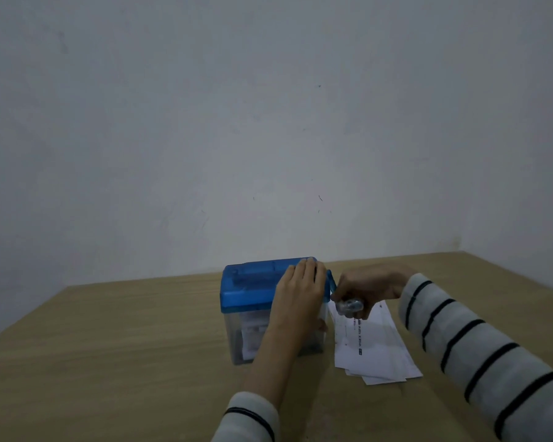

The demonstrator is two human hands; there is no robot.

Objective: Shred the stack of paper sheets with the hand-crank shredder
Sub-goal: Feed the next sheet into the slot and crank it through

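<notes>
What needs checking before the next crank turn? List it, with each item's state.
1. Left hand steadies the shredder, flat on its blue lid: ok.
2. Right hand grips the crank handle: ok.
3. Sheet in the feed slot: cannot tell, the slot is hidden and blurred.
4. Clear bin has room; some shreds show inside: ok.
5. Paper stack lies on the table beside the shredder, within reach: ok.

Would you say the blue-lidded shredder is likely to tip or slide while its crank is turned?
Probably, if unheld: the shredder is a tall clear plastic bin with only some paper inside, so likely light. The left hand presses on its blue lid, which suggests it needs steadying while the right hand grips the crank handle.
</notes>
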